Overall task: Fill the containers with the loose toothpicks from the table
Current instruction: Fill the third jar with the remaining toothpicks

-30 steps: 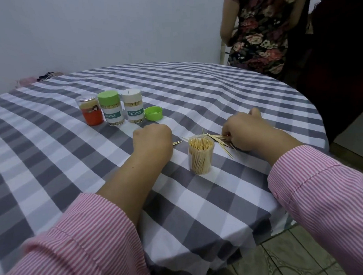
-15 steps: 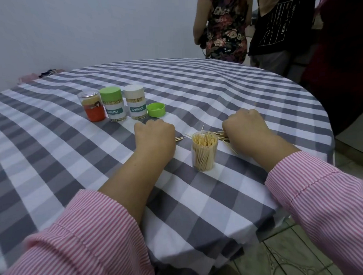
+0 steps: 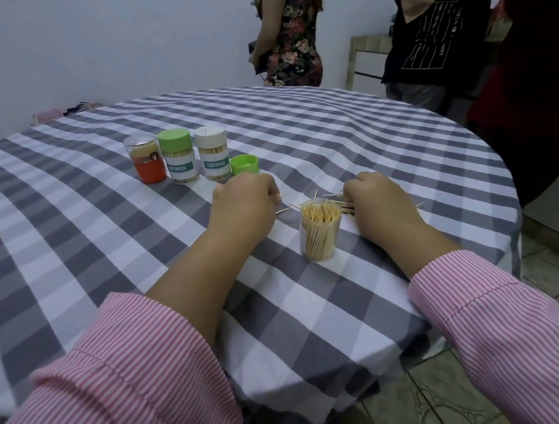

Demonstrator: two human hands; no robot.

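Wooden loose toothpicks (image 3: 339,204) lie scattered on the checked tablecloth (image 3: 332,140) just behind the open clear container (image 3: 320,229), which stands upright and packed with picks between both hands. Left hand (image 3: 244,202) pinches a few toothpicks in curled fingers; right hand (image 3: 379,202) curls over the scattered pile, gripping some there.

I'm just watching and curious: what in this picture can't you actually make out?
- Head view: the fingertips of the left hand and right hand curl out of sight behind their backs.
- How many loose toothpicks remain; the right hand covers part of the pile.
- Small print on the labelled containers, too small.
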